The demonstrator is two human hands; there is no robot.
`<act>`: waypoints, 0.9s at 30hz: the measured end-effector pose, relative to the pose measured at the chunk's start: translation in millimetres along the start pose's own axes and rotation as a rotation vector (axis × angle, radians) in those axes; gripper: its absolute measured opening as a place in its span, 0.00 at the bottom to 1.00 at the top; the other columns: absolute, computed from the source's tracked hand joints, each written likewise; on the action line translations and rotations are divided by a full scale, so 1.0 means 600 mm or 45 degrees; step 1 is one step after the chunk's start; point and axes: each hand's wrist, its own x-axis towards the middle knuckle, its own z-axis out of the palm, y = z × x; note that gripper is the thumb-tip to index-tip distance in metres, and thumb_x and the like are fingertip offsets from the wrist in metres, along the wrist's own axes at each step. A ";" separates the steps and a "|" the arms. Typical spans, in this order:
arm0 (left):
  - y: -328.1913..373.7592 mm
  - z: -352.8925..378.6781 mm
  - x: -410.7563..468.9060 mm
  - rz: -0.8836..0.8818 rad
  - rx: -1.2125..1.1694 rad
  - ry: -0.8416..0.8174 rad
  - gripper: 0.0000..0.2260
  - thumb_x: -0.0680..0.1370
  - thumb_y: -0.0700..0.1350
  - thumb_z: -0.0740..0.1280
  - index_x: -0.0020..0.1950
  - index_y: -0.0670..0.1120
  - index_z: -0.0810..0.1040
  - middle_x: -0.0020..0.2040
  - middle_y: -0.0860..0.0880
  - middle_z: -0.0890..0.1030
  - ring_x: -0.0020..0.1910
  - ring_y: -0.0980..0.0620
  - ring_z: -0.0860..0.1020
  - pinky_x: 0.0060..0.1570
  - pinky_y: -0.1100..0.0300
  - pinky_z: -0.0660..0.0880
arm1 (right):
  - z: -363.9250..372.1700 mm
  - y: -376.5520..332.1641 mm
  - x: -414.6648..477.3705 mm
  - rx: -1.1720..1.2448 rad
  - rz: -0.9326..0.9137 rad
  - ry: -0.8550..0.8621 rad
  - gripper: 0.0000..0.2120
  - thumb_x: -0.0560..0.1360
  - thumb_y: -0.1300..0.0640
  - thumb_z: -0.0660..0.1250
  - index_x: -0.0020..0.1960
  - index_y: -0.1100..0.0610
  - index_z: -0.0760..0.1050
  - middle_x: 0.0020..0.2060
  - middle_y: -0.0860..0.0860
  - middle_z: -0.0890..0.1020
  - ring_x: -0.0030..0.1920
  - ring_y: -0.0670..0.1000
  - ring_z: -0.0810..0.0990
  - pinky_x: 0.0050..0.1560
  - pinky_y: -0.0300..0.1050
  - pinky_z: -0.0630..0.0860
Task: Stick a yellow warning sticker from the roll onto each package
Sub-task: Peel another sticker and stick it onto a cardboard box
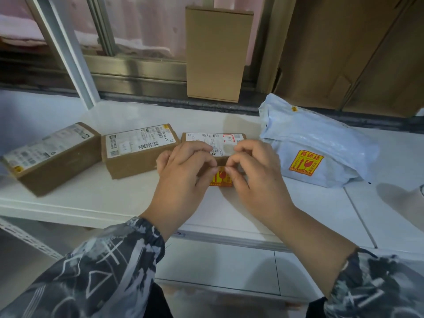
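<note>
Yellow sticker [221, 179], frame centre, pinched by my left hand [183, 167] and right hand [253, 172] before a box [226, 140]; bag [316, 136], right, already stickered.

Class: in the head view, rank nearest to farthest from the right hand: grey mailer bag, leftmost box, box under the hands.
1. Box under the hands, where the right hand pinches the sticker.
2. Grey mailer bag, just right.
3. Leftmost box, far left.

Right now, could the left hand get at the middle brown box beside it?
Probably yes: nothing lies between the left hand and the middle brown box, but its fingers pinch the yellow sticker, so they must let go first.
</note>
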 end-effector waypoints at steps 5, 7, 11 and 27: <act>-0.004 0.007 0.000 -0.021 -0.013 0.021 0.03 0.79 0.49 0.73 0.51 0.54 0.81 0.60 0.60 0.78 0.61 0.57 0.76 0.59 0.54 0.58 | 0.010 0.004 0.006 0.019 0.027 0.003 0.03 0.75 0.59 0.74 0.46 0.56 0.80 0.55 0.50 0.80 0.58 0.53 0.77 0.55 0.46 0.63; -0.006 0.007 0.001 -0.030 -0.035 0.016 0.05 0.78 0.47 0.73 0.52 0.54 0.80 0.58 0.60 0.78 0.61 0.56 0.77 0.60 0.53 0.60 | 0.012 0.004 0.006 0.042 0.035 0.003 0.03 0.75 0.59 0.74 0.45 0.56 0.80 0.52 0.50 0.80 0.54 0.52 0.78 0.54 0.45 0.63; -0.009 0.007 0.004 -0.044 -0.075 0.004 0.06 0.78 0.45 0.73 0.53 0.52 0.80 0.57 0.58 0.78 0.60 0.54 0.78 0.63 0.46 0.66 | 0.014 0.003 0.007 0.064 0.049 0.010 0.03 0.75 0.59 0.74 0.46 0.56 0.80 0.51 0.48 0.79 0.53 0.51 0.78 0.55 0.48 0.65; -0.008 0.010 0.005 -0.058 -0.099 0.022 0.06 0.78 0.43 0.74 0.52 0.52 0.81 0.56 0.59 0.78 0.60 0.55 0.78 0.63 0.45 0.68 | 0.022 0.002 0.010 0.063 0.079 0.056 0.03 0.74 0.56 0.74 0.44 0.54 0.81 0.49 0.47 0.80 0.53 0.50 0.80 0.55 0.54 0.68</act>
